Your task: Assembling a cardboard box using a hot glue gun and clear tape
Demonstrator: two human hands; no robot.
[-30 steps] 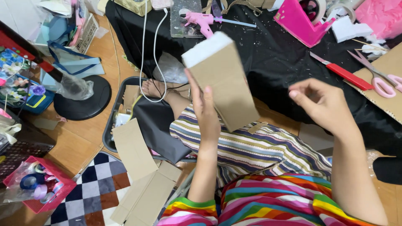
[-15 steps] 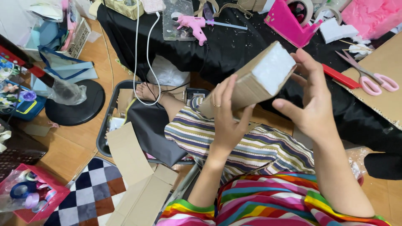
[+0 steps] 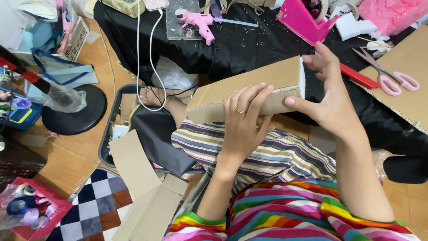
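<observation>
Left hand [image 3: 244, 122] is gripping the long cardboard box [image 3: 249, 89] across its front side – box is being held in the air over the lap, tilted, just off the table's near edge. Right hand [image 3: 332, 96] is bracing the box's white end, fingers spread. Pink scissors [image 3: 392, 80] are lying on the table's right side.

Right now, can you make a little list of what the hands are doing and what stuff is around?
left hand: palm and fingers laid over the cardboard box
right hand: holding the box's white end
box: long, brown, held level above the lap
behind: pink glue gun, pink-handled scissors on cardboard
floor: flat cardboard pieces, checkered mat
</observation>
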